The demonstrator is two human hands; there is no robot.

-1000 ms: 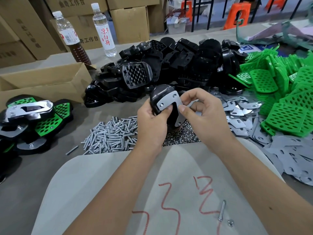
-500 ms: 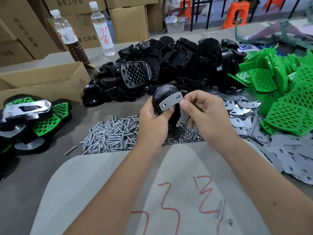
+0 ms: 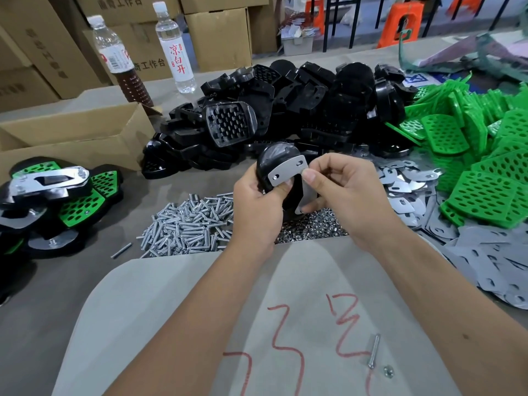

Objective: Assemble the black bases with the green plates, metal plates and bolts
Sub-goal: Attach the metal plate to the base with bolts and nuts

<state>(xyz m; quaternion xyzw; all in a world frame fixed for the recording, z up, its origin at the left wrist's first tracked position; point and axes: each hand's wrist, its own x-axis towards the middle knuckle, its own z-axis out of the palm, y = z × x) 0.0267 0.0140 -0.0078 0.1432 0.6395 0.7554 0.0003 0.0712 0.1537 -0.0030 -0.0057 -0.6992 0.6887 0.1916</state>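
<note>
I see a grey desk (image 3: 71, 287) loaded with parts. A heap of black bases (image 3: 285, 110) lies across its far middle, with green plates (image 3: 485, 155) piled to the right and flat metal plates (image 3: 428, 195) spread in front of them. Near the centre lie a pile of bolts (image 3: 188, 224) and, just right of it, a heap of nuts (image 3: 311, 228). At the left I see assembled units (image 3: 54, 195), an open cardboard box (image 3: 77, 132) and two bottles (image 3: 174, 44). A pale sheet (image 3: 171, 324) with red marks carries one bolt (image 3: 373, 351) and one nut (image 3: 388, 370).
</note>
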